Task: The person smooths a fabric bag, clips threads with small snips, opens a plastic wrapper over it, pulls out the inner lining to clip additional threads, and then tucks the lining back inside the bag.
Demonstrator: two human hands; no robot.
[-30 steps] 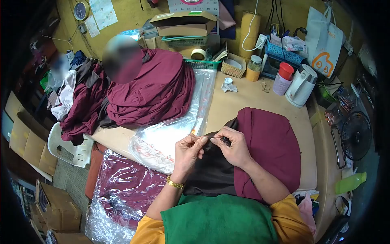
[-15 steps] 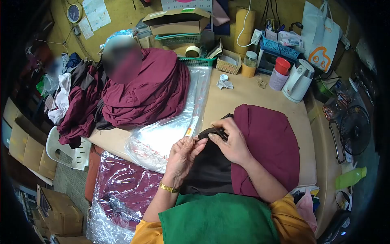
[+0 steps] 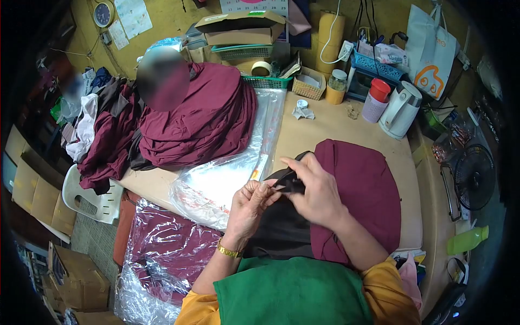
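Dark brown-black cloth (image 3: 276, 230) lies in front of me, joined to or lying against a maroon cloth (image 3: 360, 195) on its right. My left hand (image 3: 249, 203) is closed, with thumb and fingertips pinching the raised edge of the dark cloth. Close beside it, my right hand (image 3: 319, 192) curls around a dark piece just right of the left fingertips, its index finger lifted. This piece looks like a folded part of the same cloth; whether a small tool is also in the fingers cannot be seen.
A large maroon cloth pile (image 3: 200, 119) and clear plastic sheeting (image 3: 208, 189) occupy the table's left. Plastic-wrapped maroon cloth (image 3: 168, 244) sits lower left. Along the back stand a jar (image 3: 336, 86), a red-lidded cup (image 3: 375, 103) and a white kettle (image 3: 401, 111).
My right hand has turned and shifted slightly right and down, and the dark cloth edge between the hands has changed shape. My left hand has moved slightly right, still pinching. The view has shifted a little.
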